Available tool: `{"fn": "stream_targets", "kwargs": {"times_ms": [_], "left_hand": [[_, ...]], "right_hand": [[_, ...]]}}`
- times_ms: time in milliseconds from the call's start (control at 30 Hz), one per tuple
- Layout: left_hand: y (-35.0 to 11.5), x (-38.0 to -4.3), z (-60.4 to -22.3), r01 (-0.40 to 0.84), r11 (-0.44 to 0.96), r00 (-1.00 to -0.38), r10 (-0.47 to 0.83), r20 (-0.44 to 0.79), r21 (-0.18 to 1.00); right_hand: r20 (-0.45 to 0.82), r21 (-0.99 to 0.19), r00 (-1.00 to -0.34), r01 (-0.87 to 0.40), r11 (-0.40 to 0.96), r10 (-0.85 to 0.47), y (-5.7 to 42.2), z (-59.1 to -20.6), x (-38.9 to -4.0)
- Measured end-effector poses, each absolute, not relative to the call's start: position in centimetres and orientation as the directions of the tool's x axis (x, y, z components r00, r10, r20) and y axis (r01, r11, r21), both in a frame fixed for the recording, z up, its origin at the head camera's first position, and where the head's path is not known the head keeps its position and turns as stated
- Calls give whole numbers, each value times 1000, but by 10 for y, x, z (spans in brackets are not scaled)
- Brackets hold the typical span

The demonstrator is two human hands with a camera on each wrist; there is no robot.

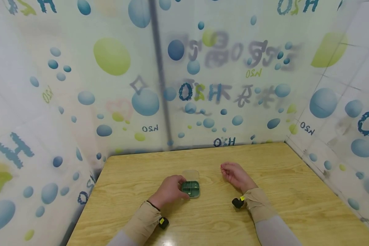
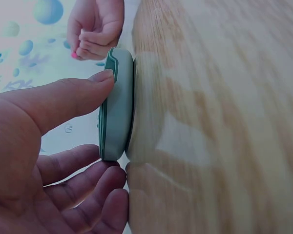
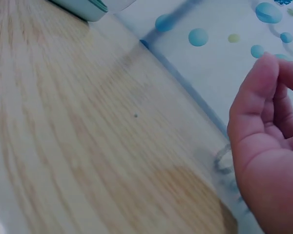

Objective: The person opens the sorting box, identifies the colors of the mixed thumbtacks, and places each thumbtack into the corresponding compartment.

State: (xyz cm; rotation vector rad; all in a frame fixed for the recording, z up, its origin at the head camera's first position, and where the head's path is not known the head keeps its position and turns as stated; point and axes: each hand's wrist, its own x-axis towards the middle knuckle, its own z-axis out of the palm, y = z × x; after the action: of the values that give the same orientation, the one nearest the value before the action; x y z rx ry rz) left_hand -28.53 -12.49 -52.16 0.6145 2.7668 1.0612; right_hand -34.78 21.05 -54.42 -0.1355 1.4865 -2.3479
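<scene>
A small green pill box point(image 1: 195, 192) with divided compartments lies on the table, its clear lid point(image 1: 190, 175) folded open toward the back. One small pale piece point(image 1: 189, 193) shows in its front left compartment. My left hand point(image 1: 169, 191) grips the box from the left, and in the left wrist view the thumb presses one edge of the pill box point(image 2: 119, 107) while fingers curl at the opposite edge. My right hand point(image 1: 237, 176) is raised to the right of the box. Thumb and fingertips pinch a tiny pink thing point(image 2: 74, 55), mostly hidden, its kind unclear.
The wood-grain table point(image 1: 283, 191) reaches back to a patterned curtain wall point(image 1: 203, 116) with blue and green dots. More of this covering runs along both sides. Small black cameras with yellow marks, such as the right wrist camera point(image 1: 237, 203), are strapped on both wrists.
</scene>
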Motion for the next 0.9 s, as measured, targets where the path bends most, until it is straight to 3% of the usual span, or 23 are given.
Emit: {"fn": "stream_targets", "kwargs": {"times_ms": [300, 567, 900], "left_hand": [[-125, -286, -522, 339, 682, -912, 408, 48, 648], [-125, -285, -521, 334, 675, -912, 409, 42, 658], [-124, -285, -522, 322, 680, -914, 404, 30, 659]], "right_hand": [[-69, -579, -916, 360, -732, -396, 218, -540, -344], [7, -421, -914, 365, -830, -405, 225, -542, -346], [-16, -249, -936, 345, -905, -352, 230, -545, -346]]}}
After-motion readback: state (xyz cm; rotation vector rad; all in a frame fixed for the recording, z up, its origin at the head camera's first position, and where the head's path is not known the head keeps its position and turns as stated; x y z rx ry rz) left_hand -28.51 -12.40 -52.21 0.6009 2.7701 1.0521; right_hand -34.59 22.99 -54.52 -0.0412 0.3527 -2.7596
